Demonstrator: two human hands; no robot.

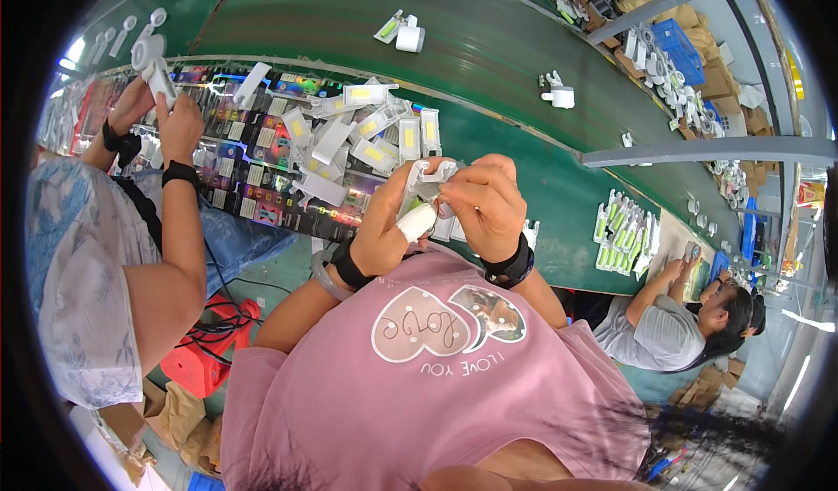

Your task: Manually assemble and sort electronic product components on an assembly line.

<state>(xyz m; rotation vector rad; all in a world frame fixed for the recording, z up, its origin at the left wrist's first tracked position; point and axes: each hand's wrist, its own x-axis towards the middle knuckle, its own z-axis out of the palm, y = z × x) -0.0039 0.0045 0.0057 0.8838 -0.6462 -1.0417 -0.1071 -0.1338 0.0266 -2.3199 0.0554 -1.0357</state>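
Observation:
Close in front of my chest, my left hand (381, 229) is closed around a small white plastic housing (419, 175) with a bit of green inside. A white wrap (416, 223) appears to cover my left thumb. The fingers of my right hand (487, 203) pinch together at the housing's edge; whatever small part lies between them is hidden. Just beyond both hands is a loose heap of white plastic covers (332, 142), several with yellow labels (373, 153). More white pieces (447, 229) lie partly hidden below my hands.
Printed boxes (253, 155) line the bench under the heap. Rows of white parts with green cells (624, 233) sit at right. A green conveyor (489, 63) carries white units (559, 96). At left a co-worker holds a white handheld fan (150, 52); another person (659, 329) works at right. A red stool (196, 364) stands lower left.

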